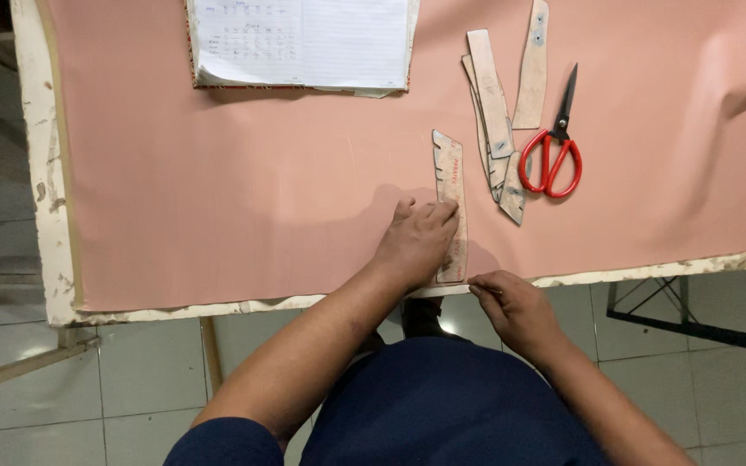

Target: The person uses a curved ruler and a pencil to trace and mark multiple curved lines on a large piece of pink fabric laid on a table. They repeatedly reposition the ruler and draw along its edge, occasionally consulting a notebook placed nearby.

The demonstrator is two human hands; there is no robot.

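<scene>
An open lined notebook (302,43) lies at the far edge of the pink fabric sheet (218,190) that covers the table. The left hand (414,242) lies flat, fingers spread, pressing the long narrow brown cardboard pattern piece (451,168) onto the sheet near its front edge. Keep that pressure even so the template cannot shift. The right hand (515,306) is pinched shut at the template's near end; whether it holds a marker cannot be told. The template's long axis runs away from the person, notched end pointing far. To the right lie loose cardboard strips (494,103) and red-handled scissors (554,151).
</scene>
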